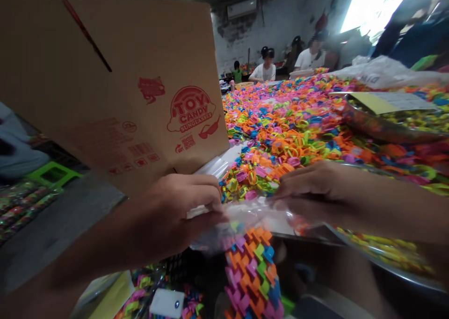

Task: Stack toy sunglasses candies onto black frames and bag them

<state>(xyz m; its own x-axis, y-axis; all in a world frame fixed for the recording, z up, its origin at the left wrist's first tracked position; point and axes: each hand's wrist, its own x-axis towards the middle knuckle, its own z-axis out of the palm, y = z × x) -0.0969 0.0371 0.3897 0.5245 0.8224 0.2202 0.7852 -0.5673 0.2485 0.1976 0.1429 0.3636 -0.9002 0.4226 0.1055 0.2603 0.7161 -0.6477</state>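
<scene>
A clear plastic bag (245,211) hangs between my two hands, its upper edge stretched sideways. Bright orange, pink, green and blue plastic toy pieces (253,272) fill it below in neat rows. My left hand (196,202) pinches the bag's left upper edge between thumb and fingers. On the opposite edge, my right hand (301,188) is closed with bent fingers, slightly blurred. Just beyond the bag, a large heap of loose colourful toy pieces (280,136) covers the table.
A tall cardboard box (115,90) with red print stands at the left. Metal trays hold yellow-green pieces, one tray (386,258) at right front. A green plastic stool (54,174) stands on the floor at left. Several people (264,71) are at the back.
</scene>
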